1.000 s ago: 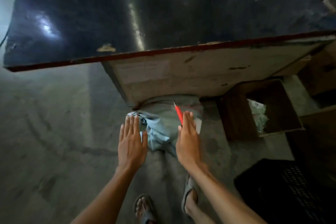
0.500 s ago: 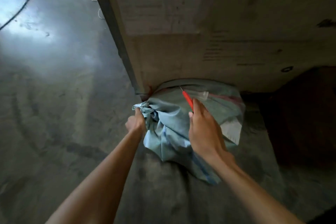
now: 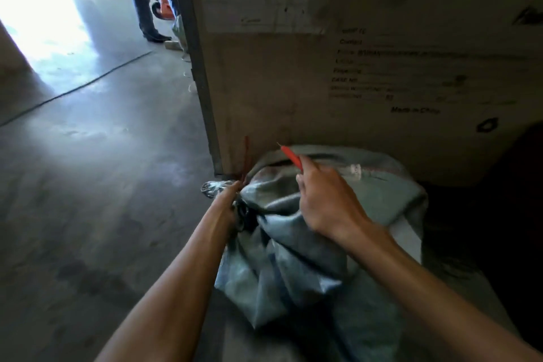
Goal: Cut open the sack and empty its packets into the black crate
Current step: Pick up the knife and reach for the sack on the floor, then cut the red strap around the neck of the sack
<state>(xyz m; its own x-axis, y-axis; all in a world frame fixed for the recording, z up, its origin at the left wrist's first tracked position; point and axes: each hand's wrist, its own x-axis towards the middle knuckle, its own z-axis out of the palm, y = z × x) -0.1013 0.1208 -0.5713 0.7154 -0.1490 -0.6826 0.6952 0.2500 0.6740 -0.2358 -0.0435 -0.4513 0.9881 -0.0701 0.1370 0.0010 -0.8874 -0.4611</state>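
A grey-blue woven sack [image 3: 293,267] lies on the concrete floor against a big wooden crate. Its gathered neck [image 3: 217,186] points left, tied with a red string [image 3: 246,156]. My left hand [image 3: 230,200] is closed around that neck. My right hand [image 3: 326,200] rests on top of the sack and holds a thin red cutter [image 3: 291,156], whose tip points up and away toward the crate. The black crate is out of view.
The large plywood shipping crate [image 3: 367,67] with printed lettering stands right behind the sack. To the left is open concrete floor [image 3: 88,185] with a cable across it. Another person's legs [image 3: 147,3] stand near the bright doorway at top left. Dark space lies at right.
My view has dropped closer to the sack. My left hand went from flat and open to gripping the sack's neck, and my right hand settled on the sack with the cutter.
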